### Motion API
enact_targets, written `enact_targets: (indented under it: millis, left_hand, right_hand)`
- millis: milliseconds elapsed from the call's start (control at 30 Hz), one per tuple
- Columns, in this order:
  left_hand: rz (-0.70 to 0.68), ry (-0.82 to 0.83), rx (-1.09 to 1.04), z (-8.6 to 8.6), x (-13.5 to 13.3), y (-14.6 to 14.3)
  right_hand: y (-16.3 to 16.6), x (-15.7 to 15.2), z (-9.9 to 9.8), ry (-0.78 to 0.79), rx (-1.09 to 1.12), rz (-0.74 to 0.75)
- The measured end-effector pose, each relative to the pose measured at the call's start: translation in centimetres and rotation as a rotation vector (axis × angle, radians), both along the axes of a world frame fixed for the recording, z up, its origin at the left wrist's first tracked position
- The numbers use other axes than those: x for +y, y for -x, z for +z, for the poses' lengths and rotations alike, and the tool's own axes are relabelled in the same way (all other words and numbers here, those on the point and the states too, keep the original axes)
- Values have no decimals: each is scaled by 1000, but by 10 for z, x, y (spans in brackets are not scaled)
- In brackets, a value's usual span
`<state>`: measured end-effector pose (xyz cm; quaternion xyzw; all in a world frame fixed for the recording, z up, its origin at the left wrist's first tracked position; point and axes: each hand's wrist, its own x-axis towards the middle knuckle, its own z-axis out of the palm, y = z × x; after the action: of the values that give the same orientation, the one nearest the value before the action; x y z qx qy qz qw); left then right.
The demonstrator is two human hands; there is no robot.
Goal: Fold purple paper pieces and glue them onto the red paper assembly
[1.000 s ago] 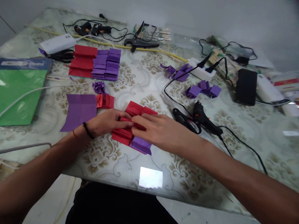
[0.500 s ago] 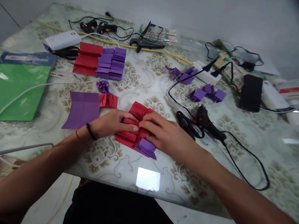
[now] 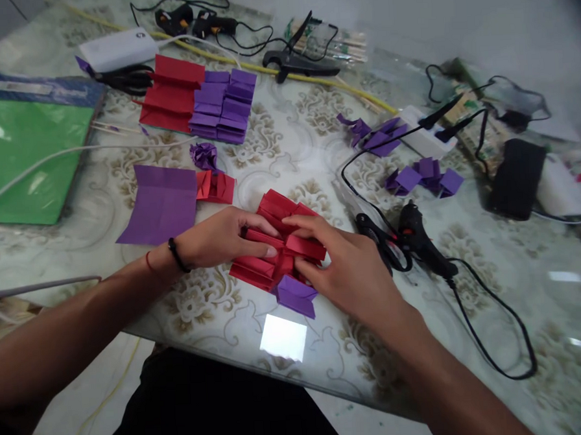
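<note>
A pleated red paper piece (image 3: 272,244) with a purple folded end (image 3: 296,295) lies on the patterned glass table (image 3: 277,140) in front of me. My left hand (image 3: 218,237) presses on its left side, fingers stretched across the folds. My right hand (image 3: 344,266) grips the right side, thumb and fingers pinching a red fold. A flat purple sheet (image 3: 160,201) and a small red folded piece (image 3: 215,186) lie just left of my hands.
A black glue gun (image 3: 421,240) with cord and black scissors (image 3: 382,242) lie right of my right hand. Red and purple pleated stacks (image 3: 197,102), a green folder (image 3: 19,160), a white power bank (image 3: 118,48), purple scraps (image 3: 425,178) and cables fill the far side.
My right hand has slid back toward me and now pinches a red fold, uncovering more of the purple end. The view has tilted down and shifted slightly.
</note>
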<state>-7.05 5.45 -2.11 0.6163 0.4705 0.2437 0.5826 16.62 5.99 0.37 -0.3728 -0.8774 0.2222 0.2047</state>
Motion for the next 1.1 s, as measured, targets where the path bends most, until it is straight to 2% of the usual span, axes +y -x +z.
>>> enact_targets:
  millis: [200, 400, 600, 867, 1100]
  left_hand:
    - [10, 20, -38, 1, -3, -3]
    - [24, 12, -84, 3, -1, -4]
    - [26, 27, -109, 2, -1, -4]
    - [10, 15, -150, -2, -1, -3]
    - [38, 47, -250, 2, -3, -3]
  right_hand:
    - [-2, -1, -2, -34, 63, 12]
    - [-1, -4, -5, 43, 155, -147]
    - [0, -4, -8, 160, 238, -237]
    - [0, -6, -17, 267, 356, -257]
    - [-1, -9, -18, 191, 386, -215]
